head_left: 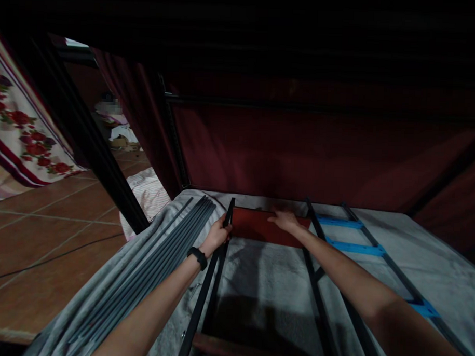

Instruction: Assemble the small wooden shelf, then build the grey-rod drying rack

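Lower centre, the left hand (217,233) grips a dark straight bar (201,301); the right hand (286,221) is at a flat reddish-brown panel (253,228). Slim grey rods (156,268) lie lower left, flat blue crosspieces (354,248) lower right.

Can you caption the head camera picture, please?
Left hand grips a dark frame, right hand at its red panel, beside gray rods.

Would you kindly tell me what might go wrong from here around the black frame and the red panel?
The left hand grips the black frame beside the red panel, so its fingers might get pinched if the panel shifts.
The right hand is at the panel; a slip could knock it askew.
The grey rods lie side by side near the left forearm, with no tie visible, so a bump might scatter them.
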{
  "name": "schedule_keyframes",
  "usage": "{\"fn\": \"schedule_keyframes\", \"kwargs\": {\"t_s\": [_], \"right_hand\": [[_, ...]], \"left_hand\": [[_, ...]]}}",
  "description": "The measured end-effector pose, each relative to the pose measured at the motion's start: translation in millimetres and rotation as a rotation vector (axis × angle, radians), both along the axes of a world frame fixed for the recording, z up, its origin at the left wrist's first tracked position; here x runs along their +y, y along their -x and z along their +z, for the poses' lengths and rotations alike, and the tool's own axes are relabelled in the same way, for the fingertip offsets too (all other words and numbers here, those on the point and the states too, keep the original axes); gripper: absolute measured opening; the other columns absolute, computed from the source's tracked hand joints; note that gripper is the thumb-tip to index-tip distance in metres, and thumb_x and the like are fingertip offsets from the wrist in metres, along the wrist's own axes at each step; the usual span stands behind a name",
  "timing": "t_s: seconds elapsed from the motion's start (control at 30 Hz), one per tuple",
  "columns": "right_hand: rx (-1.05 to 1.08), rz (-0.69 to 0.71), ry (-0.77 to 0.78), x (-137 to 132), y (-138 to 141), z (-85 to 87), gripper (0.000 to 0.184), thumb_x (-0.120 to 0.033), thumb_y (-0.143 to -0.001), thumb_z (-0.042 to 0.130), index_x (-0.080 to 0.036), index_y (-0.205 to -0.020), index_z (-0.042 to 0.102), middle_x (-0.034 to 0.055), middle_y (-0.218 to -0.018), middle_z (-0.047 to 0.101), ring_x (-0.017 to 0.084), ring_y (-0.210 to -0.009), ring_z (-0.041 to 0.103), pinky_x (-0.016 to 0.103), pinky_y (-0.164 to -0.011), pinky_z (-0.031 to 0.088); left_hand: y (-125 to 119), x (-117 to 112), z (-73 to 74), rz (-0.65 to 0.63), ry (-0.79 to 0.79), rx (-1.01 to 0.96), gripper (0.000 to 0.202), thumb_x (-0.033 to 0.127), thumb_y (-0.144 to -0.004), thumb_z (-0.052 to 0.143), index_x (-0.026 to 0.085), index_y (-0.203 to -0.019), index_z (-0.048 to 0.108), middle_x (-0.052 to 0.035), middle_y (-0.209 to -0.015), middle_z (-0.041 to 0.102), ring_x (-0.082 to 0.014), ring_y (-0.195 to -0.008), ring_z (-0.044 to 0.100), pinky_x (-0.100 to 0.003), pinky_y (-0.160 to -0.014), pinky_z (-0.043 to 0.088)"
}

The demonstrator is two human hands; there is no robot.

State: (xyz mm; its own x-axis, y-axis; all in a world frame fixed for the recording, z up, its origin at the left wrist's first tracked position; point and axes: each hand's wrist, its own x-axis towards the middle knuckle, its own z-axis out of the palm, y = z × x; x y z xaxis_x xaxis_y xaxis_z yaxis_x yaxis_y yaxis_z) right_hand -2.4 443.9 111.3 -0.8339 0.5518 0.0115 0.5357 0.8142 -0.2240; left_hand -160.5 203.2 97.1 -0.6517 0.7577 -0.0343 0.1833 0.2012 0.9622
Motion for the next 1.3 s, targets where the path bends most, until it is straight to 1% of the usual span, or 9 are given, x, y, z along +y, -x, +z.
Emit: {"fn": "schedule_keyframes", "kwargs": {"t_s": [0.17,0.33,0.43,0.53,0.67,0.8,0.97,1.1,1.3], "right_hand": [[0.038,-0.003,-0.026,-18,-12,-1.6,0.034,-0.037,-0.093,0.057,-0.019,-0.121,0.062,0.0125,-0.124,0.067,0.025,-0.114,0.061,0.033,-0.093,0.044],[0.044,0.017,-0.025,-23,-18,-0.5,0.028,-0.035,-0.093,0.058,-0.017,-0.115,0.063,0.0119,-0.119,0.068,0.023,-0.114,0.061,0.032,-0.094,0.043],[0.051,0.014,-0.015,-23,-17,0.0,0.029,-0.035,-0.094,0.058,-0.018,-0.117,0.063,0.0115,-0.120,0.068,0.024,-0.113,0.061,0.032,-0.093,0.044],[0.053,-0.004,-0.013,-23,-16,-0.2,0.030,-0.036,-0.094,0.057,-0.020,-0.119,0.062,0.0104,-0.121,0.068,0.023,-0.113,0.061,0.033,-0.094,0.044],[0.057,0.010,-0.019,-23,-15,-0.9,0.033,-0.037,-0.094,0.057,-0.020,-0.121,0.061,0.0107,-0.123,0.067,0.024,-0.114,0.061,0.033,-0.096,0.044],[0.048,0.019,-0.045,-23,-16,-2.2,0.035,-0.037,-0.095,0.054,-0.018,-0.124,0.060,0.0122,-0.124,0.067,0.025,-0.116,0.061,0.034,-0.097,0.043],[0.028,0.072,-0.056,-29,-12,-2.8,0.043,-0.037,-0.096,0.051,-0.020,-0.136,0.053,0.0133,-0.136,0.061,0.027,-0.122,0.058,0.038,-0.102,0.043],[0.044,0.181,-0.027,-37,7,1.8,0.052,-0.032,-0.097,0.049,-0.018,-0.147,0.043,0.0139,-0.146,0.053,0.026,-0.130,0.054,0.036,-0.107,0.040],[0.082,0.319,-0.017,-58,50,11.3,0.061,-0.026,-0.096,0.049,-0.022,-0.154,0.032,0.0130,-0.147,0.051,0.024,-0.132,0.052,0.036,-0.107,0.040]], "left_hand": [[3,2,-2.5,0.016,-0.046,-0.096,0.041,0.026,-0.072,0.066,0.014,-0.112,0.061,0.0034,-0.063,0.055,-0.0093,-0.048,0.050,-0.020,-0.044,0.037],[5,4,2.0,0.011,-0.055,-0.036,0.052,0.020,-0.068,0.064,0.016,-0.120,0.061,-0.0047,-0.085,0.070,-0.0184,-0.077,0.065,-0.028,-0.069,0.052],[6,6,5.5,-0.032,-0.081,0.053,0.055,0.021,-0.068,0.064,0.015,-0.123,0.061,-0.0079,-0.097,0.073,-0.0244,-0.098,0.066,-0.034,-0.087,0.052],[7,8,3.2,-0.045,-0.096,0.064,0.060,0.022,-0.070,0.062,0.015,-0.129,0.058,-0.0090,-0.110,0.071,-0.0256,-0.110,0.063,-0.037,-0.097,0.048],[9,9,-3.0,-0.094,-0.111,-0.008,0.063,0.026,-0.073,0.062,0.014,-0.135,0.053,-0.0103,-0.117,0.069,-0.0247,-0.111,0.062,-0.037,-0.097,0.048],[12,9,-1.8,-0.151,-0.133,-0.062,0.058,0.033,-0.078,0.065,0.015,-0.132,0.055,-0.0117,-0.119,0.069,-0.0252,-0.114,0.061,-0.035,-0.096,0.049],[16,11,-0.2,-0.108,-0.104,-0.129,0.051,0.047,-0.086,0.061,0.015,-0.125,0.060,-0.0130,-0.121,0.069,-0.0257,-0.113,0.062,-0.033,-0.087,0.051],[18,14,-6.8,-0.101,-0.120,-0.147,0.051,0.044,-0.088,0.060,0.014,-0.129,0.058,-0.0142,-0.123,0.067,-0.0247,-0.113,0.062,-0.032,-0.085,0.051],[21,16,-16.4,-0.117,-0.190,-0.208,0.050,0.046,-0.086,0.062,0.019,-0.128,0.059,-0.0112,-0.124,0.067,-0.0235,-0.110,0.063,-0.032,-0.083,0.051]]}}
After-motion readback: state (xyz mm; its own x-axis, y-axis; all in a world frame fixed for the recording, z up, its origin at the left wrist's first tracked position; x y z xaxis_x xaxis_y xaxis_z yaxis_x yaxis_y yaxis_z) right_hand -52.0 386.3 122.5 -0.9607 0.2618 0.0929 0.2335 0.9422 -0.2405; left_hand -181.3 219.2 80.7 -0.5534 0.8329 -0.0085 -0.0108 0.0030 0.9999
